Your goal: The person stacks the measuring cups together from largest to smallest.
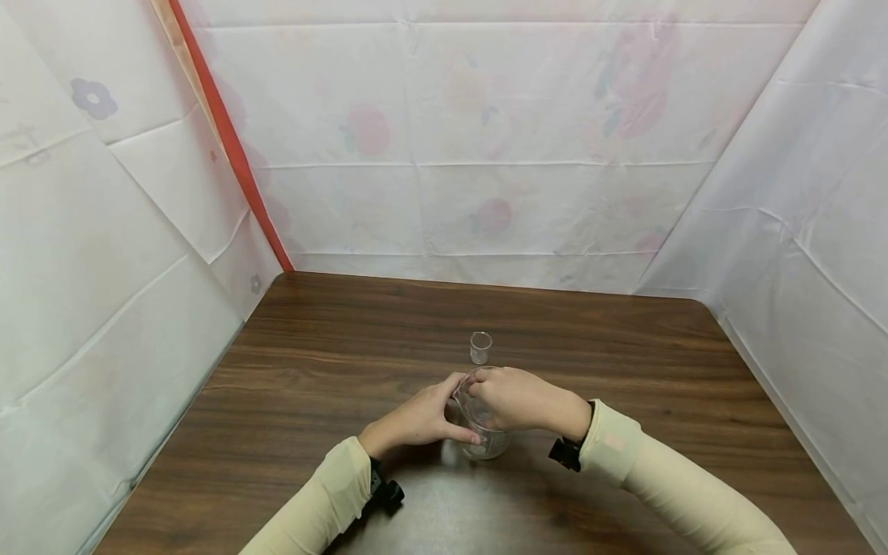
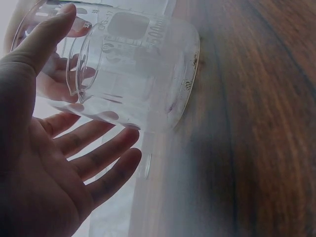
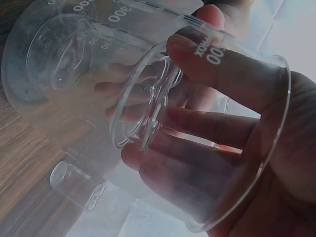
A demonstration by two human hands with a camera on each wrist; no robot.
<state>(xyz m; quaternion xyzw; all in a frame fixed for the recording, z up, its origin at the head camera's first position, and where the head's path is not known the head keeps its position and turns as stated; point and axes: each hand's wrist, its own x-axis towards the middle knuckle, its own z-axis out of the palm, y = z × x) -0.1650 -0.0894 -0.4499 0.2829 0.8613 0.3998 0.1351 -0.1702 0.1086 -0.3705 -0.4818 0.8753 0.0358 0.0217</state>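
Large glass beaker (image 1: pixel 487 444) sits on the dark wood-grain table (image 1: pixel 312 351), at 12 o'clock from the wearer and close to them. White print runs along its wall: the left wrist view gives "500ml" and a code ending in "17" beside a pale blank patch, with more lettering too hazy to read; the right wrist view shows "200", "300" and, farther toward the rim, "PROX" next to a figure whose first digit cannot be made out. Low on the wall, small dark marks are illegible.

Inside it lies a smaller beaker (image 3: pixel 94 64), marked "20" and "30" in finer white figures.

At 9 o'clock, the left hand (image 1: pixel 425 416) cups the large vessel, thumb on the near side and spread fingers on the far side. From about 2 o'clock, the right hand (image 1: pixel 522 398) reaches in through the mouth, thumb and fingers clamped on the smaller one's rim.

A tiny glass cup (image 1: pixel 481 348) stands just beyond, at 12 o'clock from the large vessel; no writing on it can be read.
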